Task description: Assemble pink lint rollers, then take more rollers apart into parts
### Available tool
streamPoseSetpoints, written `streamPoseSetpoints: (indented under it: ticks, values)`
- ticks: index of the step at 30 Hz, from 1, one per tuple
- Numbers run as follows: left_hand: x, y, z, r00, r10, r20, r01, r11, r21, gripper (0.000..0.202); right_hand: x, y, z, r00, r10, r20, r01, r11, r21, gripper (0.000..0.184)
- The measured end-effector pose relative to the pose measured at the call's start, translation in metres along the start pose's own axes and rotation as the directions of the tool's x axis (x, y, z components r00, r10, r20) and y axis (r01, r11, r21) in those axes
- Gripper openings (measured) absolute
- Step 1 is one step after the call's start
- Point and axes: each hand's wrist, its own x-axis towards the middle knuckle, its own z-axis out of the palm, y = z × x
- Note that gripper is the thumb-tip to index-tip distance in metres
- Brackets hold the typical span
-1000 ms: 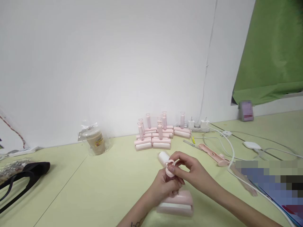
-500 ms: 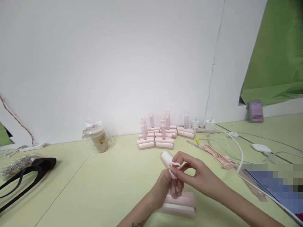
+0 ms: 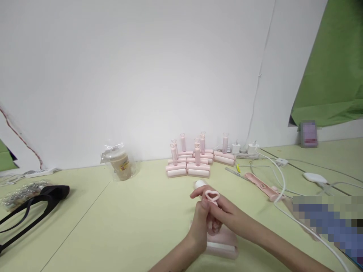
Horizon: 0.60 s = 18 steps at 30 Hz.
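A pink lint roller stands upright on the table in front of me, its wide roller head [image 3: 224, 241] at the bottom and a heart-shaped loop [image 3: 212, 195] topping its handle. Round the handle my left hand [image 3: 199, 226] is closed, thumb near the top. My right hand [image 3: 224, 207] is also closed on the handle just under the loop, its index finger stretched to the left. Much of the handle is hidden by both hands. Just beyond them lies a white roll [image 3: 200, 183], mostly covered by my right hand.
Several finished-looking pink lint rollers [image 3: 197, 170] stand by the wall. To the right lie a pink roller cover [image 3: 259, 186], scissors [image 3: 235, 173] and white cables [image 3: 283, 181]. A bagged drink cup [image 3: 120, 166] and a black strap [image 3: 56, 192] are at left.
My right hand has shifted from pinching the heart loop to wrapping the handle below it, leaving the loop in plain sight. My left hand still grips the handle. The view moved slightly.
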Motion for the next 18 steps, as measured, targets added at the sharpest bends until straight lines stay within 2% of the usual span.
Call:
streamPoseSetpoints:
  ticks: [3,6,11,14,16,18]
  values:
    - [0.0,-0.008,0.004,0.992,-0.041,-0.12,0.039,0.999,-0.019,0.069,0.0,0.003,0.004,0.997,-0.063,0.054,0.059,0.996,0.065,0.03]
    - [-0.001,-0.016,0.002,0.994,-0.045,-0.102,0.045,0.999,0.001,0.072,0.0,0.002,0.006,0.99,-0.131,0.045,0.127,0.988,0.088,0.03]
    - [0.005,-0.031,-0.008,0.987,-0.111,-0.117,0.113,0.994,0.01,0.065,0.0,0.004,0.01,0.993,-0.096,0.063,0.082,0.977,0.197,0.025]
    - [0.01,-0.033,-0.011,0.983,-0.126,-0.137,0.126,0.992,-0.009,0.06,0.001,0.005,0.011,0.99,-0.135,0.033,0.131,0.984,0.119,0.015]
    - [0.009,-0.03,-0.01,0.984,-0.129,-0.124,0.128,0.992,-0.017,0.057,0.001,0.004,0.01,0.994,-0.103,0.034,0.1,0.992,0.076,0.008]
    - [0.005,-0.026,-0.007,0.982,-0.129,-0.139,0.126,0.992,-0.026,0.055,0.0,0.004,0.01,0.998,-0.046,0.049,0.042,0.995,0.086,0.014]
